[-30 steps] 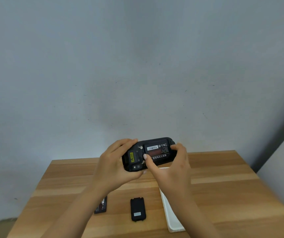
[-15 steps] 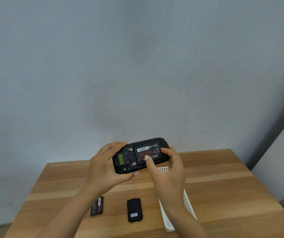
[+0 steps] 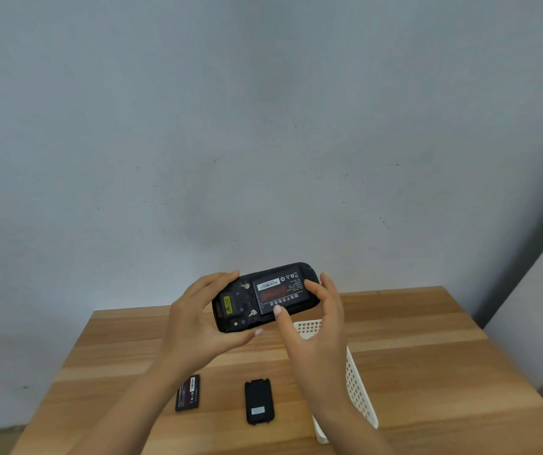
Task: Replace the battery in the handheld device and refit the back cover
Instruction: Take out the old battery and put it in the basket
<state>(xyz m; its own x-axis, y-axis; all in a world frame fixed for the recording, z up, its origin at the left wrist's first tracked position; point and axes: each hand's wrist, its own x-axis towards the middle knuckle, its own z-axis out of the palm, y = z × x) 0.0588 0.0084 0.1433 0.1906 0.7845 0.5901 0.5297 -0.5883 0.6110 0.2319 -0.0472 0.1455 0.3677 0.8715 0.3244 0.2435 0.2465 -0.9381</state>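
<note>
I hold a black handheld device [image 3: 240,307] sideways above the table, its open back facing me. A battery [image 3: 278,292] with a red label and white barcode sticker sits in its bay. My left hand [image 3: 194,326] grips the device's left end. My right hand [image 3: 319,320] holds the right end, thumb and forefinger pressing on the battery's edges. On the table below lie a second loose battery [image 3: 187,393] and the black back cover [image 3: 259,401].
A white perforated plastic basket [image 3: 358,389] stands on the wooden table [image 3: 427,356] behind my right forearm. A grey wall rises behind the table. The table's far edge runs just behind the device.
The device has shifted slightly left and turned more toward me. My right fingers have moved from the battery's top corner to pinching its right and lower edges.
</note>
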